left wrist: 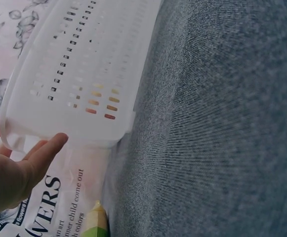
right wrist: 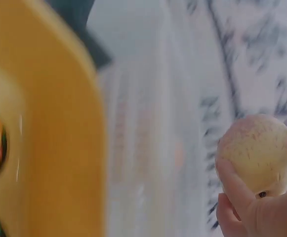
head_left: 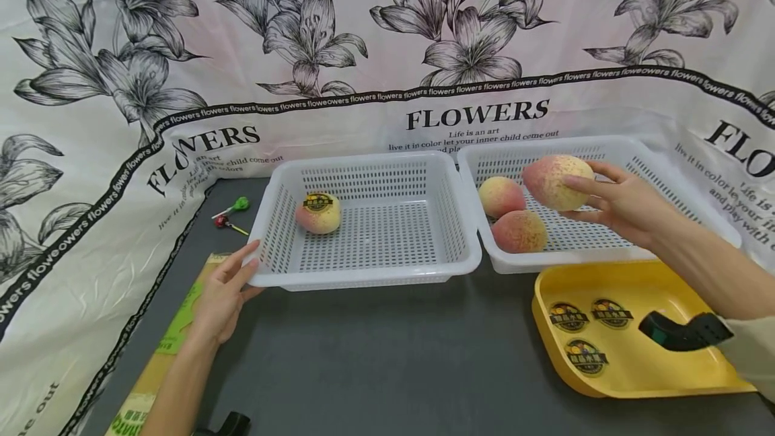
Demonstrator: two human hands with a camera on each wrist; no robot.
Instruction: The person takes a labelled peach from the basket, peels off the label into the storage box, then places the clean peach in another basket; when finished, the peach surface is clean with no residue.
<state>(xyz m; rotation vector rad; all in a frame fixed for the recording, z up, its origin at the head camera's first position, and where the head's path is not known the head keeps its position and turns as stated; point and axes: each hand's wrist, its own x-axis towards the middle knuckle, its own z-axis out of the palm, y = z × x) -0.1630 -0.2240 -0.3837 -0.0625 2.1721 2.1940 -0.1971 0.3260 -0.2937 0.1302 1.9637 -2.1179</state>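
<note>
My right hand (head_left: 632, 207) holds a pink-and-yellow peach (head_left: 554, 182) above the right white basket (head_left: 605, 147); in the right wrist view, fingers and thumb wrap around the peach (right wrist: 257, 153). Below it in that basket lie two more peaches, one peach (head_left: 501, 196) behind another peach (head_left: 519, 231). At the near left corner of the left white basket (head_left: 375, 278), my left hand (head_left: 220, 298) grips the rim, with fingers on both sides of it in the left wrist view. Inside this basket sits a peach (head_left: 318, 214) bearing a black-and-gold sticker (head_left: 317, 202).
A yellow tray (head_left: 642, 389) with several round stickers (head_left: 586, 356) stands at the front right, under my right forearm. Left of the baskets lie a green lollipop (head_left: 241, 203), a red lollipop (head_left: 220, 221) and a long green-yellow package (head_left: 181, 321). Flower-printed cloth (head_left: 339, 126) hangs behind.
</note>
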